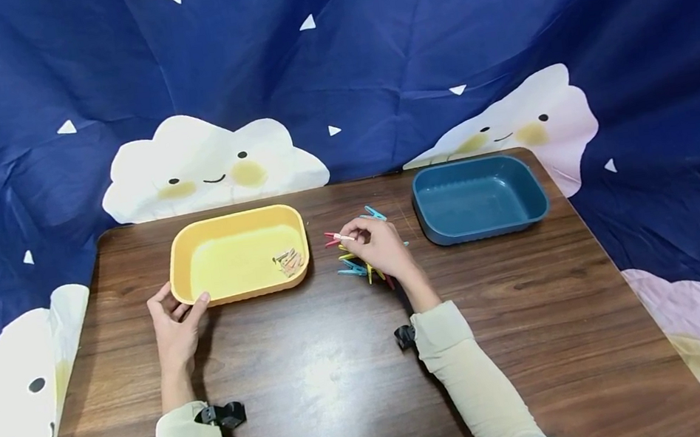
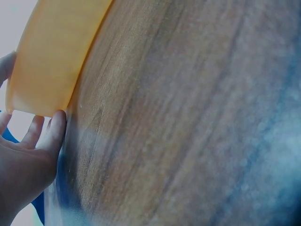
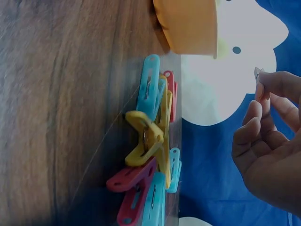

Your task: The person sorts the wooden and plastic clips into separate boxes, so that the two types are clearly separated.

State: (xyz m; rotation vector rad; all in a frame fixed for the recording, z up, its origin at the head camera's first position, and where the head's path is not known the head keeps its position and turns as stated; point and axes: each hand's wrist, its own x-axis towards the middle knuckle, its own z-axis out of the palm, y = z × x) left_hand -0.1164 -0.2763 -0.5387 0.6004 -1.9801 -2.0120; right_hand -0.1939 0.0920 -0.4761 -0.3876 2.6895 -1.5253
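My left hand [image 1: 177,334] grips the near left corner of a yellow plastic tray [image 1: 246,293], thumb at the front rim and fingers along its outer side. Small wooden clothespins [image 1: 290,262] lie inside that tray, in its near right corner. Between thumb and fingertips my right hand [image 1: 384,247] pinches a small pale clothespin [image 1: 344,236], raised over the table right of the tray. Beneath this hand lies a pile of plastic clothespins: blue [image 3: 149,89], yellow [image 3: 143,139] and red [image 3: 134,188]. In the head view the hand hides part of the pile.
A dark blue tray [image 1: 487,234] stands at the back right of the brown wooden table [image 1: 322,401]. Behind the table hangs a blue cloth [image 1: 352,39] with white clouds. Both wrists wear black camera mounts.
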